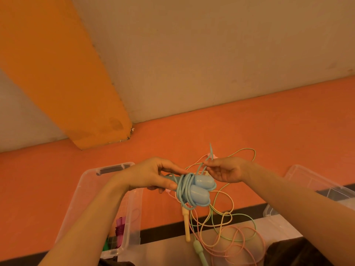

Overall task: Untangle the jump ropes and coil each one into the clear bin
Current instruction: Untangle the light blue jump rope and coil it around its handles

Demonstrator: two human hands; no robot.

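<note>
Orange floor [249, 120], beige wall [192, 54], orange pillar [57, 73]

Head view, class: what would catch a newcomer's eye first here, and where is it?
First, the blue rope at centre, wound round its two handles, gripped by the left hand while the right hand pinches its loose end. Below and behind it, a tangle of ropes in pastel colours sprawls on the floor. A clear bin stands lower left, with purple things inside.
</note>
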